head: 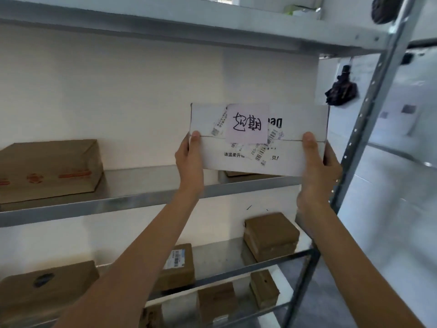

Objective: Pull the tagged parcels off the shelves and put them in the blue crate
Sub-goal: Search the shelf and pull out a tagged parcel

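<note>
A white parcel (295, 129) with a pale handwritten tag (247, 123) and barcode stickers is held up in front of the middle shelf (132, 197). My left hand (190, 157) grips its left edge, thumb on the front face. My right hand (318, 166) grips its right edge the same way. The parcel hangs just above the shelf's front lip, tilted slightly. No blue crate shows in this view.
A brown box (47, 169) sits at the left of the same shelf. Lower shelves carry several brown boxes, such as one at the right (270, 235) and one with a label (177, 266). A perforated metal upright (369, 110) stands close to the right hand.
</note>
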